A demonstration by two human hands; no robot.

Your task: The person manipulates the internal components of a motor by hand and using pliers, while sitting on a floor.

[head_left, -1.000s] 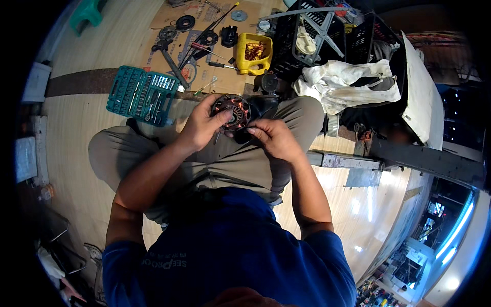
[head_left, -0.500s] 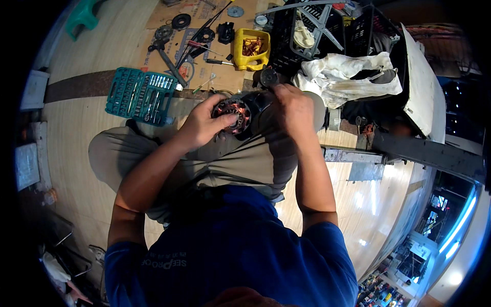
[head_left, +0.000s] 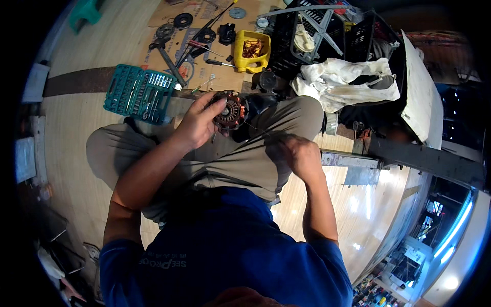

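Observation:
My left hand grips a round motor stator with copper windings, its thumb over the rim and its slotted face turned up toward me. From the stator's right side a thin wire runs toward my right hand. That hand is closed over my right thigh, its fingertips dark and smeared by motion, the wire's end hidden there. Beyond my right knee sits a dark round metal part.
An opened green socket set lies on the floor at left. Cardboard ahead carries a hammer, screwdrivers and a cut yellow jug of copper scraps. Black crates and a white cloth stand at right.
My right hand has moved from beside the stator back toward me and to the right, with the thin wire now showing between. The stator has tipped so its face shows more.

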